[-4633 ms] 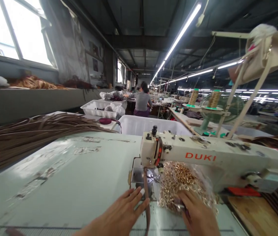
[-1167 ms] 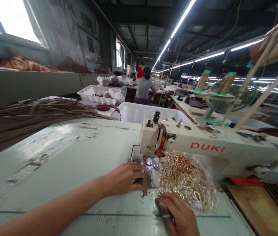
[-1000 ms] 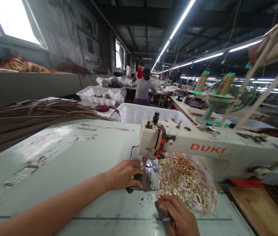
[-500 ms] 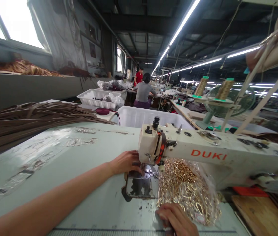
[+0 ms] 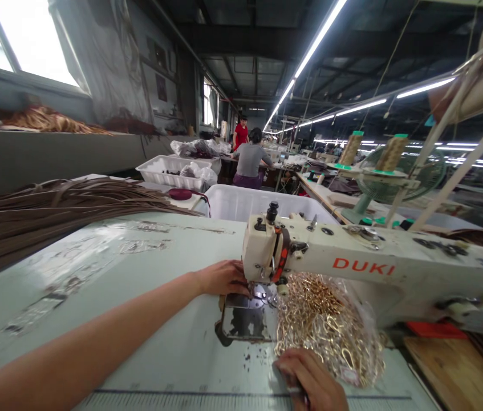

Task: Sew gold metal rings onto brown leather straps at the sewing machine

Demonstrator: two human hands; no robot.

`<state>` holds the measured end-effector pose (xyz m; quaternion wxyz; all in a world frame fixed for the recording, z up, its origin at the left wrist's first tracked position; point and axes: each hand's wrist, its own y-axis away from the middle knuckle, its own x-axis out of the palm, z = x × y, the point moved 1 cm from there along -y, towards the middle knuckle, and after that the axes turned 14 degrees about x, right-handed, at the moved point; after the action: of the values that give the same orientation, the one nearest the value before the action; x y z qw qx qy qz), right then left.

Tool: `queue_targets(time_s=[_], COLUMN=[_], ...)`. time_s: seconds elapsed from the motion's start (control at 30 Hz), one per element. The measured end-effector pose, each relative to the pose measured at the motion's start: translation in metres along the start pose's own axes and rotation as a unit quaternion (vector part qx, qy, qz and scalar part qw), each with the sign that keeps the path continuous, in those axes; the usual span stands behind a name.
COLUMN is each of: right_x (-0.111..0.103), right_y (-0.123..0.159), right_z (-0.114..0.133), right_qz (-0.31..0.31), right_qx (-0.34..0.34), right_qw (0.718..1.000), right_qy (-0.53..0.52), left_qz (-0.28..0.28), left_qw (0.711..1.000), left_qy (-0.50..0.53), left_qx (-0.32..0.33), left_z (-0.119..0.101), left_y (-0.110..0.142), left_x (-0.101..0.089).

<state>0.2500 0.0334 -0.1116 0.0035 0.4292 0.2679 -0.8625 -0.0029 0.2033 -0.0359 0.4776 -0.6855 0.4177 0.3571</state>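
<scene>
Left hand [image 5: 223, 278] reaches under the sewing machine [image 5: 352, 268] head, fingertips at the needle area, grip hard to tell. Right hand [image 5: 315, 382] rests closed by the bag of gold rings [image 5: 331, 325]. Next calls for careful fingerwork beside the slid-open plate [image 5: 245, 322].

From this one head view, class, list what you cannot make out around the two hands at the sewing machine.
- Left hand: fingertips hidden behind the sewing machine head, so any grip is unclear.
- Needle: hidden by that head.
- Right hand: cut off by the bottom edge; the small object in it is unidentifiable.
- Gold hardware: single pieces blurred by the clear bag.
- Distant workers: too small to tell.
</scene>
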Motion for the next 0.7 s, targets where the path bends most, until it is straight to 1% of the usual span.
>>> queue_targets(time_s=[0.1,0.17,0.3,0.53,0.7], right_x=[-0.005,-0.008,-0.01,-0.011,-0.01], right_y=[-0.001,-0.002,-0.002,-0.001,-0.001], right_z=[0.001,0.005,0.011,0.012,0.015], right_qz=[0.028,0.035,0.032,0.047,0.049], right_qx=[-0.006,-0.004,0.041,0.045,0.078], right_qw=[1.0,0.999,0.998,0.998,0.996], right_qy=[-0.009,-0.013,-0.023,-0.002,-0.019], left_qz=[-0.002,-0.003,-0.002,0.026,0.039], left_qw=[1.0,0.999,0.998,0.986,0.974], left_qy=[-0.017,-0.031,-0.067,-0.163,-0.222], left_qx=[0.007,0.01,0.011,-0.015,-0.032], left_z=[-0.002,-0.005,-0.011,-0.025,-0.032], left_y=[0.002,0.003,0.005,0.012,0.015], left_x=[0.001,0.002,0.005,0.013,0.016])
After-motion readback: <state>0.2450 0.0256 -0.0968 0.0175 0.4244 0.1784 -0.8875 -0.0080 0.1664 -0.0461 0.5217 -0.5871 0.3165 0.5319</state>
